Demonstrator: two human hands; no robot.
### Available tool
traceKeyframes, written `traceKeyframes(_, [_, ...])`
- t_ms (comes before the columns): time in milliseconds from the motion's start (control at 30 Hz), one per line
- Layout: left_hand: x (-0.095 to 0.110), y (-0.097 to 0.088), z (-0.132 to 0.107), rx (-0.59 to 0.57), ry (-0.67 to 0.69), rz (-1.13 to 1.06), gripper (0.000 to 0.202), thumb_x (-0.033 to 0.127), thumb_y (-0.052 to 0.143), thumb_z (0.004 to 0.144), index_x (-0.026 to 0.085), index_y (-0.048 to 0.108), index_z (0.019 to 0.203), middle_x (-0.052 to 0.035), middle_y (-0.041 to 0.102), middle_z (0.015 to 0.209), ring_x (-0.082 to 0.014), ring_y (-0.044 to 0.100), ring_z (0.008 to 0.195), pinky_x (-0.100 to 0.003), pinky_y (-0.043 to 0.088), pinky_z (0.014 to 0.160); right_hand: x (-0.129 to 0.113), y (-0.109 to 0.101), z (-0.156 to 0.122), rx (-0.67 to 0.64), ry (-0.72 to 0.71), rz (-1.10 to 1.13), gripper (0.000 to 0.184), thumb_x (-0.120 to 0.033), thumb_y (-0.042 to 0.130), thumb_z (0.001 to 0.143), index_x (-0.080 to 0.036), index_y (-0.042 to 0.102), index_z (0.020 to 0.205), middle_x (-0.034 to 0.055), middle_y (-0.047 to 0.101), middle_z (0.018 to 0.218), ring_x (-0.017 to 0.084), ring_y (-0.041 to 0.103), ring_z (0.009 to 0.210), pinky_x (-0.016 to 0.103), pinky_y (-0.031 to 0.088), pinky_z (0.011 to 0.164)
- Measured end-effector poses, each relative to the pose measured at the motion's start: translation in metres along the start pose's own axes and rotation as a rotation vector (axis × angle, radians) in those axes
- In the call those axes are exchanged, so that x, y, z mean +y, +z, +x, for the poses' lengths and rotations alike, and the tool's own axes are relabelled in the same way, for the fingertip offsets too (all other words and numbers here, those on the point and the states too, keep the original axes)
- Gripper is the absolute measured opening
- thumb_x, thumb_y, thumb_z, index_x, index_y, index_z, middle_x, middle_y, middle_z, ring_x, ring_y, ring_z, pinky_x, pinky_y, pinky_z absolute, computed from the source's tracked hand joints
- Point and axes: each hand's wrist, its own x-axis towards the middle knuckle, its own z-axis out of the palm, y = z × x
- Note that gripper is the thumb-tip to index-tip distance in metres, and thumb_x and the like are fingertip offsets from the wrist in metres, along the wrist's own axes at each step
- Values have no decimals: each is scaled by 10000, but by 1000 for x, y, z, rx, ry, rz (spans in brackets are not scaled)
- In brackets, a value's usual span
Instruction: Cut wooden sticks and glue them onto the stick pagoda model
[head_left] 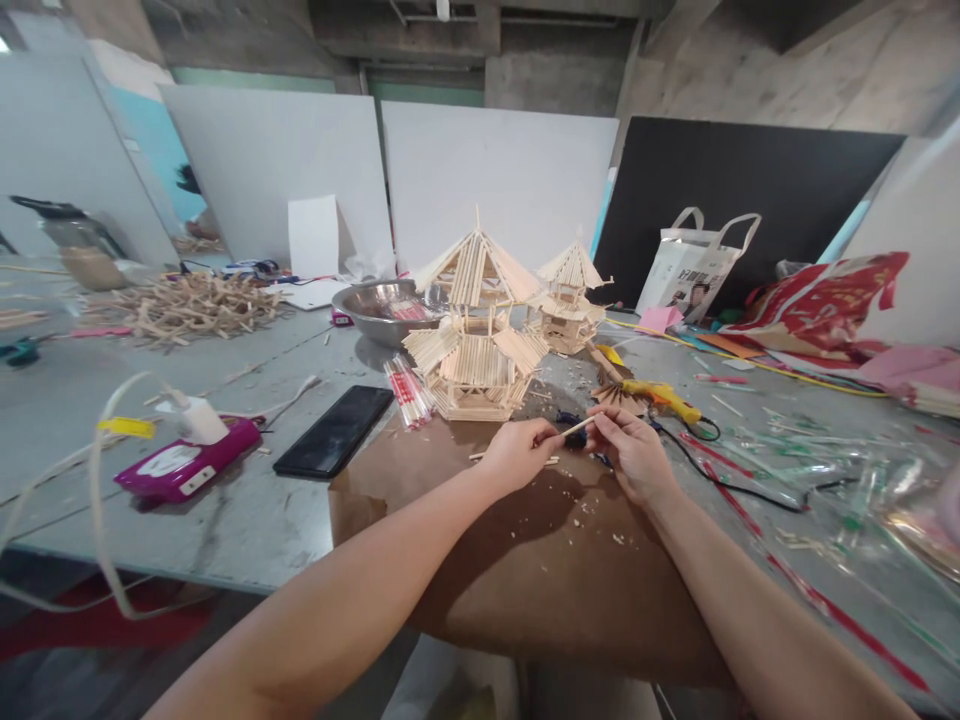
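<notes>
Both hands meet over a brown cardboard sheet (525,560) on the grey table. My left hand (517,450) is closed in a pinch on one end of a thin wooden stick (576,429). My right hand (634,450) pinches the other end of the same stick, fingers curled. Just beyond the hands stands a large pavilion model made of sticks (476,330), with a smaller stick pavilion (570,295) behind it to the right. A yellow glue gun (664,398) lies right of the hands.
A black phone (335,430), a bundle of red-printed sticks (409,392), a metal bowl (375,310), a pink power strip (184,465) with white cable, a pile of sticks (191,305) at the far left, bags (694,265) and plastic wrappers (825,470) at the right.
</notes>
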Motion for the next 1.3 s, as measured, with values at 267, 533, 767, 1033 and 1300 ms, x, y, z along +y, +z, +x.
traceKeyframes(267, [4, -8, 0, -2, -88, -140, 268, 373, 498, 695, 148, 597, 587, 37, 455, 439, -72, 366, 436, -196, 252, 432, -4, 0, -4, -11, -44, 4, 282, -352, 655, 600, -190, 566, 813, -32, 564, 644, 83, 504, 473, 236, 391, 487])
traceKeyframes(533, [13, -62, 34, 444, -260, -885, 238, 346, 579, 642, 144, 467, 584, 35, 504, 509, -17, 334, 287, -170, 226, 314, 1, -1, -5, -85, -27, -117, 268, -380, 628, 637, -173, 582, 801, -16, 569, 645, 76, 491, 471, 227, 372, 491])
traceKeyframes(767, [8, -91, 55, 486, -322, -1111, 210, 286, 646, 575, 143, 512, 651, 33, 525, 499, -19, 355, 290, -167, 212, 306, 6, 2, -9, -152, -21, -261, 295, -409, 620, 634, -158, 587, 786, 5, 571, 629, 91, 483, 493, 237, 384, 505])
traceKeyframes(1033, [6, -98, 63, 493, -367, -1196, 165, 255, 631, 594, 137, 525, 640, 25, 525, 482, -21, 354, 303, -176, 206, 327, 8, 1, -9, -182, -9, -360, 306, -437, 603, 638, -162, 590, 773, 8, 561, 627, 101, 479, 497, 244, 387, 505])
traceKeyframes(1300, [3, -103, 66, 451, -357, -1228, 126, 239, 599, 602, 145, 530, 649, 32, 529, 464, -34, 363, 288, -191, 206, 330, 11, 1, -9, -205, 23, -364, 293, -422, 614, 633, -162, 597, 765, 3, 562, 604, 92, 476, 484, 233, 388, 481])
